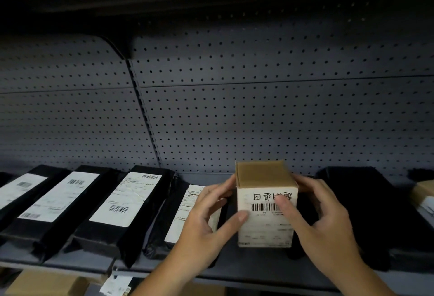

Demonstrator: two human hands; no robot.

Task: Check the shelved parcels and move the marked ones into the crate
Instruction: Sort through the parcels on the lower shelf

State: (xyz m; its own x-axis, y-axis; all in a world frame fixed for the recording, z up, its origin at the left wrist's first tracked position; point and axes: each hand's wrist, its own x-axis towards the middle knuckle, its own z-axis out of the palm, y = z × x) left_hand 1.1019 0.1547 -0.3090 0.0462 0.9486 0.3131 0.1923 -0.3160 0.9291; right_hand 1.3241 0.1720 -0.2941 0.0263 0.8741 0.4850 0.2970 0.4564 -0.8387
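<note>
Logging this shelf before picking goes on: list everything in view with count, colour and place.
cardboard box: one, brown, white barcode label with black handwriting, held at centre
labelled parcels: four, black with white labels, lying on the shelf left of the box
dark parcel: at least one, black, no label showing, right of the box
second box: one, brown, cut off at right edge
lower boxes: brown, count unclear, below at left
shelf: one, grey
pegboard: grey, behind
left hand: grips box's left side
right hand: grips its right side
</note>
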